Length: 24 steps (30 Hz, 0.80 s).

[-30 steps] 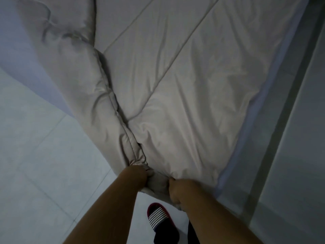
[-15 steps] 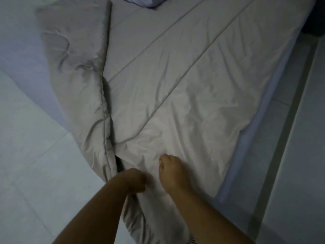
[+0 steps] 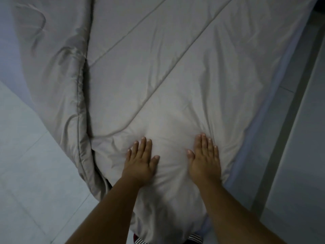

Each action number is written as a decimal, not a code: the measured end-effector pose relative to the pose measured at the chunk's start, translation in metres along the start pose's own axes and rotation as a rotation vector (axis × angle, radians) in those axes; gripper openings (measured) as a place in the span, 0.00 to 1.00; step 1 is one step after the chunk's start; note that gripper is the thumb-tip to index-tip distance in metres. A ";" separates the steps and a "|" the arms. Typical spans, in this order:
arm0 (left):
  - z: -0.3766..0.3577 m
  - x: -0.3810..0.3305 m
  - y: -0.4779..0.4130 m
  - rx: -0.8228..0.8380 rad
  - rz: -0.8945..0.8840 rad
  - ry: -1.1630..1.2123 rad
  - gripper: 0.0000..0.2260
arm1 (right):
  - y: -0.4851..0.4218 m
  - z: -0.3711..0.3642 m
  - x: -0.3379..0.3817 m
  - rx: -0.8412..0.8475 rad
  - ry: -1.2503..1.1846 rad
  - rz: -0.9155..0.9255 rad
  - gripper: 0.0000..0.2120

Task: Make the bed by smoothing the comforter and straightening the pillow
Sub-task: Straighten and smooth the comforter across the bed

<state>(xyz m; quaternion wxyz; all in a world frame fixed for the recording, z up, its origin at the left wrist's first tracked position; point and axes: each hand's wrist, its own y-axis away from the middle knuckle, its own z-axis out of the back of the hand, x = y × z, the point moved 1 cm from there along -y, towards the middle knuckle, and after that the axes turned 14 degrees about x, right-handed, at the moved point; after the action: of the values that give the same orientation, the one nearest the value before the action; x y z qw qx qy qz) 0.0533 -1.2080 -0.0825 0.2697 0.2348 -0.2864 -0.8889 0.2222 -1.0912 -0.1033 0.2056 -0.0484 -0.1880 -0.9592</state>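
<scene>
We see the comforter (image 3: 175, 76) covering the bed (image 3: 271, 95), its length running away from us — the bunched fold (image 3: 79, 95) lies leftward, nearest our left hand (image 3: 140, 161); that and our right hand (image 3: 204, 159) press flat, fingers straight, on its near end

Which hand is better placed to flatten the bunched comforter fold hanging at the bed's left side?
Probably the left hand: it lies flat on the comforter nearest that fold; the right hand is farther.
</scene>
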 end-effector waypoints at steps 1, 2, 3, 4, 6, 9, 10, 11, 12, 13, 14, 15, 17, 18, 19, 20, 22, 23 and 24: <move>0.000 -0.002 -0.001 -0.012 0.006 0.013 0.45 | -0.001 0.003 0.003 -0.016 -0.023 -0.036 0.31; 0.000 -0.004 -0.001 -0.018 0.010 0.010 0.49 | -0.002 0.007 0.006 -0.027 -0.048 -0.076 0.31; -0.001 -0.006 -0.002 -0.020 0.014 -0.009 0.52 | -0.004 0.008 0.006 -0.036 -0.062 -0.115 0.32; -0.002 -0.008 -0.002 -0.023 0.012 -0.031 0.53 | -0.006 0.009 0.006 -0.028 -0.081 -0.159 0.33; -0.007 -0.009 -0.003 -0.018 -0.005 -0.077 0.52 | -0.009 0.010 0.003 -0.028 -0.104 -0.215 0.34; -0.012 -0.008 -0.004 -0.048 -0.038 -0.179 0.43 | -0.012 0.008 0.001 -0.047 -0.103 -0.231 0.33; -0.014 -0.007 -0.005 -0.044 -0.036 -0.207 0.40 | -0.012 0.007 0.000 -0.051 -0.099 -0.221 0.32; -0.014 -0.007 -0.005 -0.026 -0.039 -0.213 0.37 | -0.012 0.006 -0.001 -0.054 -0.091 -0.208 0.31; -0.014 -0.008 -0.005 -0.019 -0.050 -0.217 0.35 | -0.011 0.006 -0.002 -0.056 -0.084 -0.200 0.29; -0.012 -0.010 -0.004 -0.025 -0.055 -0.215 0.33 | -0.011 0.007 -0.003 -0.059 -0.083 -0.195 0.28; -0.011 -0.012 -0.003 -0.035 -0.064 -0.215 0.31 | -0.010 0.008 -0.004 -0.060 -0.087 -0.189 0.27; -0.011 -0.014 -0.003 -0.046 -0.072 -0.213 0.29 | -0.010 0.009 -0.006 -0.070 -0.088 -0.180 0.27; -0.013 -0.018 -0.002 -0.040 -0.083 -0.202 0.29 | -0.010 0.009 -0.012 -0.071 -0.078 -0.160 0.26; -0.014 -0.019 -0.002 -0.053 -0.089 -0.195 0.30 | -0.009 0.008 -0.016 -0.067 -0.074 -0.155 0.26; -0.015 -0.020 -0.002 -0.076 -0.098 -0.190 0.30 | -0.008 0.006 -0.020 -0.071 -0.071 -0.151 0.26; -0.017 -0.022 -0.003 -0.099 -0.120 -0.185 0.31 | -0.008 0.005 -0.024 -0.079 -0.063 -0.152 0.27; -0.019 -0.028 -0.001 -0.094 -0.164 -0.142 0.29 | -0.007 0.002 -0.030 -0.069 -0.039 -0.170 0.28; -0.022 -0.031 0.002 -0.097 -0.179 -0.124 0.26 | -0.005 0.002 -0.033 -0.060 -0.027 -0.178 0.28; -0.025 -0.036 0.006 -0.103 -0.191 -0.109 0.24 | -0.003 0.002 -0.037 -0.050 -0.010 -0.179 0.28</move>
<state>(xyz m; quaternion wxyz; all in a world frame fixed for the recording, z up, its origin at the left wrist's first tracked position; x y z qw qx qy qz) 0.0960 -1.1998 -0.0873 0.1795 0.1982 -0.2310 -0.9355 0.2550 -1.0740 -0.1090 0.1169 -0.0415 -0.1688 -0.9778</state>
